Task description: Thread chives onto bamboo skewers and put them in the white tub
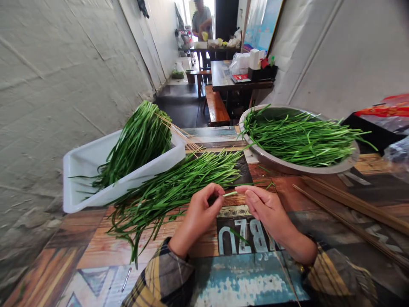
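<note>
My left hand [203, 209] is closed in a pinch around a garlic chive, whose pale stalk end [230, 193] points toward the right fingertips. Close by, my right hand [270, 213] is also closed, with a thin bamboo skewer [283, 266] running from under its palm down to the table's front edge; the skewer's tip is hidden. A loose pile of garlic chives [179, 183] lies just beyond my left hand. Behind it, a white plastic tray [75, 200] holds a thick bunch of chives [137, 140] threaded on several skewers [183, 135].
A metal basin [306, 169] full of chives [303, 140] stands back right. Long wooden sticks [351, 204] lie at right, near plastic bags [396, 153]. Walls flank the patterned table [246, 277]. Farther off are another table [222, 74], a bench [217, 104] and a person [203, 23].
</note>
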The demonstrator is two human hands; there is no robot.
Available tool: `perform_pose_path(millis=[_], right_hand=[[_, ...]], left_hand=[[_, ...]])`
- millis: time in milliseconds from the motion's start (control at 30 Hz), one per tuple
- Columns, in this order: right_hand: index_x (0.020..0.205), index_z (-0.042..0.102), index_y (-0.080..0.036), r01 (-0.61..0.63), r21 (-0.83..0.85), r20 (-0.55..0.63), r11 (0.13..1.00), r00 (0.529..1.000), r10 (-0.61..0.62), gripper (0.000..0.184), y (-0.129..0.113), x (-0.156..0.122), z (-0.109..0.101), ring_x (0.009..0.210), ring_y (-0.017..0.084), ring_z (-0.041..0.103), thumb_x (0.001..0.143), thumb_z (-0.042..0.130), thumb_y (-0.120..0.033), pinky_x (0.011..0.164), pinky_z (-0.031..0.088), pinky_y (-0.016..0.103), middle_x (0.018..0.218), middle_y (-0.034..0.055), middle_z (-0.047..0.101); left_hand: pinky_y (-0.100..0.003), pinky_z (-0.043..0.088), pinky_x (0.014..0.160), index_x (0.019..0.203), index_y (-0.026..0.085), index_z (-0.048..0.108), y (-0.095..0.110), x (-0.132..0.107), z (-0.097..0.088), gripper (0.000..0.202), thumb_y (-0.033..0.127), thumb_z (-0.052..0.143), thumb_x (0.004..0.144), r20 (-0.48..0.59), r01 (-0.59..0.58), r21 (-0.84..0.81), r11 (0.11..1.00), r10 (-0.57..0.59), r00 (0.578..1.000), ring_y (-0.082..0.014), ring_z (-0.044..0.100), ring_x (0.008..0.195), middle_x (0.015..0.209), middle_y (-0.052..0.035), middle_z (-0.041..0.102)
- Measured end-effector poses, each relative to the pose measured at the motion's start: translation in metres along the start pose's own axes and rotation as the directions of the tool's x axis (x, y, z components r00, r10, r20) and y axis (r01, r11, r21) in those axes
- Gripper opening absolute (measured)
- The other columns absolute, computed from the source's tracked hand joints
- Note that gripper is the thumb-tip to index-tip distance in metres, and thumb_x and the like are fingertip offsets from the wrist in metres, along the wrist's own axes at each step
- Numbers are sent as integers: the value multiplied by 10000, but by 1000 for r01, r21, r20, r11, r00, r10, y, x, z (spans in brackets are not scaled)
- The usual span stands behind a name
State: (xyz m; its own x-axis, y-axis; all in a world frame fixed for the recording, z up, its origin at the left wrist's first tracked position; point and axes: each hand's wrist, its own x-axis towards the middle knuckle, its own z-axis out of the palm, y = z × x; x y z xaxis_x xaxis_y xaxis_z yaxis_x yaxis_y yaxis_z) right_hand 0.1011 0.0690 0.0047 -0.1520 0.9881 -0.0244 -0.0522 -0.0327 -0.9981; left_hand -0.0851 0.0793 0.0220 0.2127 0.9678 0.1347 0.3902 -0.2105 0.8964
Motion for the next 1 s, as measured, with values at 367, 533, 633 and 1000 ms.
perform_pose_path(millis=[367, 533, 633, 1000], right_hand=[[986, 662, -143, 9, -108, -5, 994, 1000, -10, 406, 2, -8, 4, 352, 58, 341, 900, 496, -503, 361, 274, 182, 440, -92, 388], [857, 642, -148, -19, -85, -28, 996, 999, 17, 387, 5, -3, 3, 333, 50, 343, 895, 499, -505, 362, 255, 180, 434, -90, 407], [902, 650, -144, -38, -130, 106, 991, 993, 52, 423, 5, -4, 8, 335, 52, 331, 912, 454, -518, 367, 247, 186, 441, -88, 402], [1024, 681, -136, -49, -163, 230, 985, 969, 86, 386, 4, -7, 8, 430, 55, 398, 901, 484, -444, 421, 307, 186, 564, -56, 457]], left_hand=[[-209, 424, 665, 774, 128, 642, -2, 1, 1, 201, 277, 529, 848, -64, 64, -69, 996, -68, 996, -127, 542, 722, 743, -18, 623], [-199, 410, 644, 765, 124, 626, -1, 1, 3, 186, 252, 523, 851, -69, 71, -81, 994, -77, 995, -110, 515, 681, 713, -5, 595], [-201, 415, 648, 791, 123, 629, -2, 1, 5, 164, 238, 527, 848, -63, 61, -100, 993, -68, 996, -110, 520, 689, 735, -8, 598], [-197, 407, 629, 777, 114, 619, 0, 0, 6, 139, 209, 536, 837, -17, 67, -154, 986, -70, 997, -102, 512, 660, 709, -1, 591]])
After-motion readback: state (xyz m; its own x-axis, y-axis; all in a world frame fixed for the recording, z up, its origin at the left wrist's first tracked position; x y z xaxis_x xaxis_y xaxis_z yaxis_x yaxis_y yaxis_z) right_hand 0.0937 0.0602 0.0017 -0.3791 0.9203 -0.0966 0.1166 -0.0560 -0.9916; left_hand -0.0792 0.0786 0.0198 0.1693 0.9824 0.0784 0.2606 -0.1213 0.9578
